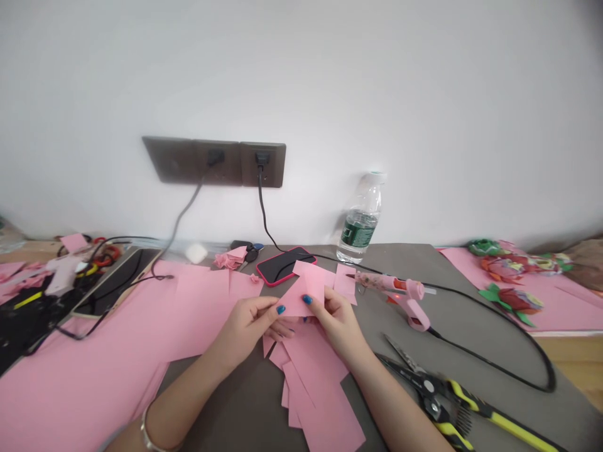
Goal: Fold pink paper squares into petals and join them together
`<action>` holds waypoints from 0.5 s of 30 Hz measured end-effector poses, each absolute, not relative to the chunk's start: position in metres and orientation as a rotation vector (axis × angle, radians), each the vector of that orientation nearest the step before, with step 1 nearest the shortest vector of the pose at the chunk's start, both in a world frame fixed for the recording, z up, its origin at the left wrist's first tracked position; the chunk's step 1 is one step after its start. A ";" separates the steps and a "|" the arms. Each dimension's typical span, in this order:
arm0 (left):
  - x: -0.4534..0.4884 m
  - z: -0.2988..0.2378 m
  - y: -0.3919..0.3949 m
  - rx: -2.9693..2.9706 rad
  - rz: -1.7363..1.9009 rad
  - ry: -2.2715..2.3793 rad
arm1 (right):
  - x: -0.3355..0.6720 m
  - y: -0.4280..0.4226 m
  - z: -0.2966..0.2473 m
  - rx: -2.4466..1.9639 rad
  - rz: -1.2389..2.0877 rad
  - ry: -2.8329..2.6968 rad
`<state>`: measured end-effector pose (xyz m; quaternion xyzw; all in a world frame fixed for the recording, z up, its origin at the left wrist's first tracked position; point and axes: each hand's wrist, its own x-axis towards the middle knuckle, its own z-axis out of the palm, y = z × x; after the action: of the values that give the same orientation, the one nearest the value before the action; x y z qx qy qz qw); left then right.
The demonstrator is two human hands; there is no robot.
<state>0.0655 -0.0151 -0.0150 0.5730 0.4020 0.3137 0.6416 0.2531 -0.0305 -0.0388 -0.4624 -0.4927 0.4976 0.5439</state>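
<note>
My left hand [249, 326] and my right hand [336, 317] both pinch a folded piece of pink paper [301, 294] above the grey mat [226, 402]. Their fingertips have blue nail polish. Below my hands lies a loose pile of pink paper strips [315, 392]. Nearest my right hand, a pink hot glue gun [407, 301] rests on its side with its black cord trailing right. Yellow-handled snips [452, 402] lie at the lower right.
A large pink sheet [108, 370] covers the left of the mat. A black phone in a red case [285, 265] and a water bottle [360, 220] stand beyond my hands. Paper flowers [511, 301] sit on pink paper at right. Cables run up to wall sockets [214, 162].
</note>
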 end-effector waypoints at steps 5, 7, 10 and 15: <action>0.062 -0.017 -0.013 1.572 0.755 1.074 | 0.254 -0.029 -0.040 -1.132 1.110 -1.158; 0.061 -0.017 -0.014 1.653 0.833 1.134 | 0.254 -0.029 -0.039 -1.137 1.112 -1.158; 0.060 -0.017 -0.014 1.696 0.955 1.137 | 0.254 -0.029 -0.039 -1.144 1.119 -1.150; 0.058 -0.019 -0.014 1.850 1.122 1.130 | 0.254 -0.031 -0.039 -1.164 1.135 -1.121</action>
<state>0.0579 -0.0143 -0.0186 0.7117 0.4349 0.4319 0.3432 0.2536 -0.0311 -0.0390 -0.4918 -0.4739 0.4798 0.5508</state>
